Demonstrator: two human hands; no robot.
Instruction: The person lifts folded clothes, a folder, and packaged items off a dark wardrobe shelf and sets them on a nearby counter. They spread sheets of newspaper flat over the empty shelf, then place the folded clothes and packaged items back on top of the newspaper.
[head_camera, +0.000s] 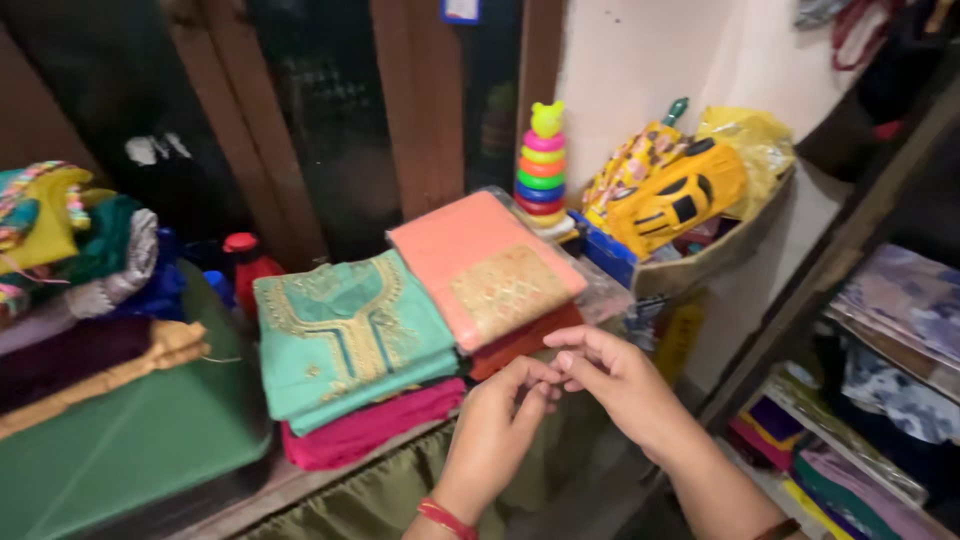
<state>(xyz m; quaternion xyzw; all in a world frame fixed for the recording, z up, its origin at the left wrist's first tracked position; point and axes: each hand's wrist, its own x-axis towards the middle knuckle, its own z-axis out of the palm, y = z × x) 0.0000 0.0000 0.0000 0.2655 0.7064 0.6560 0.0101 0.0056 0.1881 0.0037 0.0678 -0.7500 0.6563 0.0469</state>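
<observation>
Left hand (497, 430) and right hand (612, 378) meet fingertip to fingertip, pinched together; can't tell if anything is between them. Just above the hands: orange folded garment (480, 262) in clear plastic, overhanging a red one (520, 342). Left of that, a teal embroidered garment (345, 335) on a pink one (365, 425). Beyond the right hand: ring-stacker toy (541, 165), yellow toy car (672, 197). Risk, as I judge it: plastic is slick and the stack overhangs; a nudge from either hand slides it off the worktop (300, 480).
</observation>
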